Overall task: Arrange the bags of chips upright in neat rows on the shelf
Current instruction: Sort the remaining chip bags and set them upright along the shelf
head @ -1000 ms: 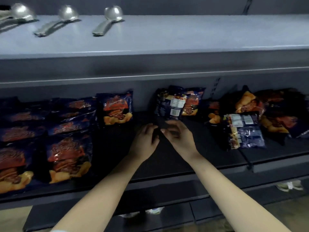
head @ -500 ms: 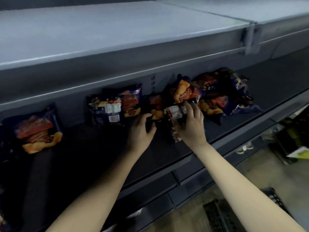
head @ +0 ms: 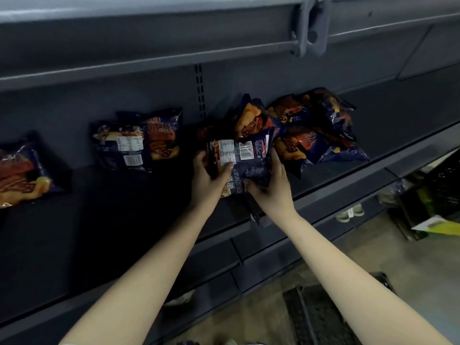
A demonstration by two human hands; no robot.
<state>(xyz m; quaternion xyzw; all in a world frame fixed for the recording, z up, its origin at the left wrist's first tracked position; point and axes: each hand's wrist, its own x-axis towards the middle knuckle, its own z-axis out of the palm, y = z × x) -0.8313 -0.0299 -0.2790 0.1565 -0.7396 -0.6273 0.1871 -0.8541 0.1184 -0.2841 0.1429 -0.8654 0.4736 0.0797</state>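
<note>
Two hands share one load at this moment. The left hand [head: 210, 176] curls round the left edge of the held bag [head: 245, 158], with its thumb pressed on the printed label. The right hand [head: 272, 185] grips the bag's lower right side from beneath. The bag is raised just above the shelf [head: 112, 210], a little right of centre, with its back and barcode facing outward.

By my reading, the job is less than half done. A pair of bags [head: 137, 143] leans side by side against the back panel [head: 62, 113], roughly upright. One of the two shows its back rather than its front, so it may want turning. A lone bag [head: 23, 170] stands tilted at the far left, well apart from that pair.

To the right, just behind the held bag, a heap of bags [head: 321, 133] lies jumbled, overlapping at odd angles. How many it holds I cannot tell.

What is left, as I judge it:
- stand the held bag beside the pair
- work through the heap one bag at a time
- close the gaps into even rows
</note>
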